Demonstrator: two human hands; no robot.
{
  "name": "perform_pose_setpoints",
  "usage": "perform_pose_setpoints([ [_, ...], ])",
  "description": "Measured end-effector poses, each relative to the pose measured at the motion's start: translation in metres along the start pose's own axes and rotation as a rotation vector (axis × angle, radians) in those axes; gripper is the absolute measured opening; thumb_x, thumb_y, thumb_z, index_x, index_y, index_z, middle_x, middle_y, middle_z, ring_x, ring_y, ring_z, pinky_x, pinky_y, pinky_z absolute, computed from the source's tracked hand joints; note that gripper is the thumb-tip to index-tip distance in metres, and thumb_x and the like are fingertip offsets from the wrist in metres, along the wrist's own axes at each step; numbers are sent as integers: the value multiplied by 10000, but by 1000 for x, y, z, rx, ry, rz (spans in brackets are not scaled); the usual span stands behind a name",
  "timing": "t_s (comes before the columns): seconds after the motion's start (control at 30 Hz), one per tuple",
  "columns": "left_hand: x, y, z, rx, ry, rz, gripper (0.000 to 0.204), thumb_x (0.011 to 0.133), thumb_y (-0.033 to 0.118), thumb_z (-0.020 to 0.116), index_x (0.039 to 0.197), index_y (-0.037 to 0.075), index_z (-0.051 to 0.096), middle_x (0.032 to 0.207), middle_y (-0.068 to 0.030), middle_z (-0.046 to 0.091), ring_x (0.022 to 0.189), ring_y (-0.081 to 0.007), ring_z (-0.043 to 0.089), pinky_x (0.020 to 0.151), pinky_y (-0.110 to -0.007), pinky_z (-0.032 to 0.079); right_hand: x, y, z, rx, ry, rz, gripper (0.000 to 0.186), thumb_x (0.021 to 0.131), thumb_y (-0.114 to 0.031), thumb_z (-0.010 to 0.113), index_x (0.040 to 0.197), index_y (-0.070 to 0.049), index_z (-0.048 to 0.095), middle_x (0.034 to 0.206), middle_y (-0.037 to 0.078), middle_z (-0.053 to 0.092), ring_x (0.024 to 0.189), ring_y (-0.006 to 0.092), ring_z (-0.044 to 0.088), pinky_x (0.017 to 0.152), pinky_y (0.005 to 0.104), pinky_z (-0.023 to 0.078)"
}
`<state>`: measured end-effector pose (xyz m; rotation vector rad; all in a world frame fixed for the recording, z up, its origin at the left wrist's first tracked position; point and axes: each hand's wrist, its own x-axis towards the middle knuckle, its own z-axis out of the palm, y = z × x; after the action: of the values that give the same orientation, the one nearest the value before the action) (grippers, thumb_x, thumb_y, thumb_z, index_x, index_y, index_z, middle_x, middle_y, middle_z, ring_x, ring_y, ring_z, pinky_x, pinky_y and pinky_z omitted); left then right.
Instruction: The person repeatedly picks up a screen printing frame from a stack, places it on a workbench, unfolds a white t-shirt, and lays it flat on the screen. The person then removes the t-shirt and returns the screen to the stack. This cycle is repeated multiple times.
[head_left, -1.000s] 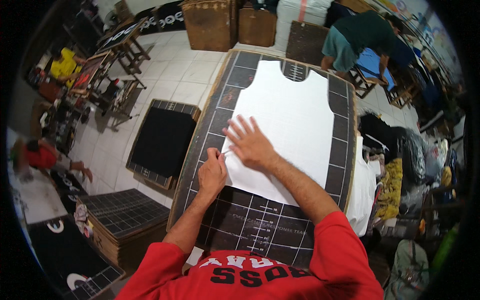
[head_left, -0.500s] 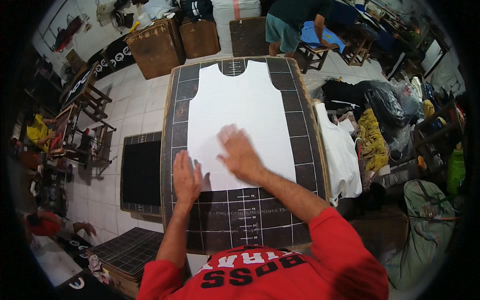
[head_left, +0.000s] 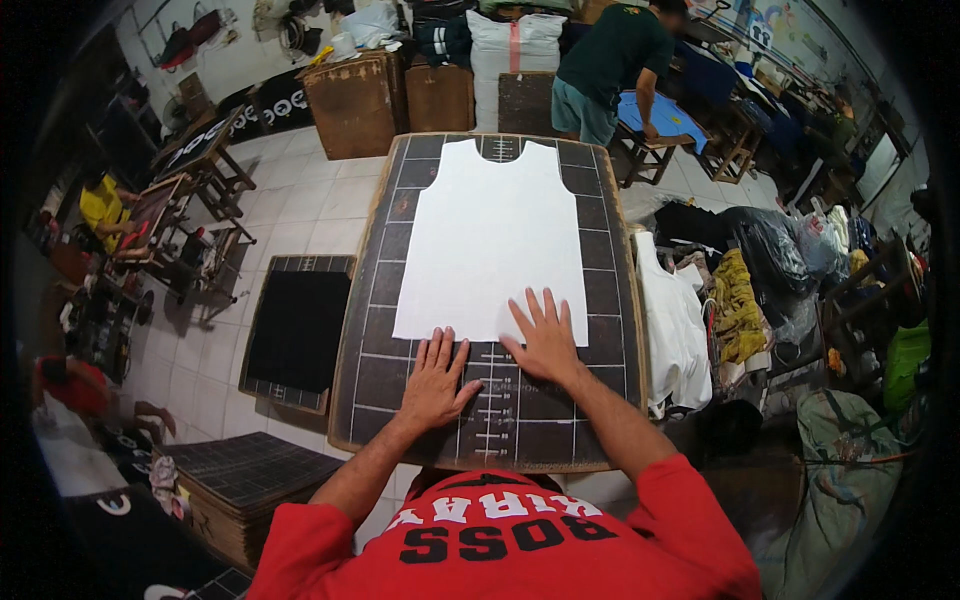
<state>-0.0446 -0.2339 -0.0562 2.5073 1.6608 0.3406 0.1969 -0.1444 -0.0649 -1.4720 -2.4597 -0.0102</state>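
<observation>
A white cut piece of fabric, shaped like a shirt panel with a neckline and armholes, lies flat on a dark board ruled with white grid lines. My left hand rests with fingers spread at the panel's bottom edge, its fingertips just at the cloth and its palm on the board. Farther right, my right hand lies flat with fingers apart, mostly on the panel's lower right part. Neither hand holds anything.
Left of the board is a lower board with black cloth. A stack of gridded boards stands at the lower left. White cloth hangs at the right beside heaped garments. A person in dark green bends over blue fabric beyond.
My right hand has come down and nearer, from the panel's middle to its lower right. My left hand has moved from the left edge to the bottom edge. The view has shifted.
</observation>
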Motion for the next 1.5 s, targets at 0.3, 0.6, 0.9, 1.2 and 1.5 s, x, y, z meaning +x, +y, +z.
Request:
perform_pose_setpoints([
  [0.3,-129,53,-8,-68,8,-54,687,984,465,572,1527,73,418,1622,-225,293,1518,-390,241,1225,-550,177,44,-63,23,39,4,-244,844,970,-627,495,1560,-41,349,1628,253,260,1526,448,169,1220,606,132],
  [0.6,-302,74,94,-459,509,-818,693,929,265,687,1500,-17,413,1547,-280,400,1425,-411,417,1166,-482,357,-95,-153,-15,120,-208,-557,822,952,-577,562,1550,-45,371,1635,242,252,1527,448,170,1229,586,119],
  [0.9,-542,149,183,-478,284,-1683,742,937,405,637,1503,-14,404,1595,-276,314,1483,-405,306,1198,-508,295,-246,-228,-11,893,-899,-640,346,1004,-128,586,1325,-3,623,1253,191,690,1180,285,665,989,367,517],
  [1.2,-707,329,137,283,257,-2343,848,821,264,737,1517,-34,356,1617,-320,192,1513,-472,163,1231,-585,128,-345,-265,-11,764,-1232,-692,347,1030,-225,599,1287,2,645,1044,158,755,960,184,715,828,336,563],
  [1.5,-721,333,137,306,705,-2419,746,792,168,750,1450,11,434,1514,-253,372,1381,-414,368,1135,-570,297,-360,-298,-12,600,-1093,-1000,309,982,-151,639,1248,6,652,955,177,751,886,221,744,782,337,573],
])
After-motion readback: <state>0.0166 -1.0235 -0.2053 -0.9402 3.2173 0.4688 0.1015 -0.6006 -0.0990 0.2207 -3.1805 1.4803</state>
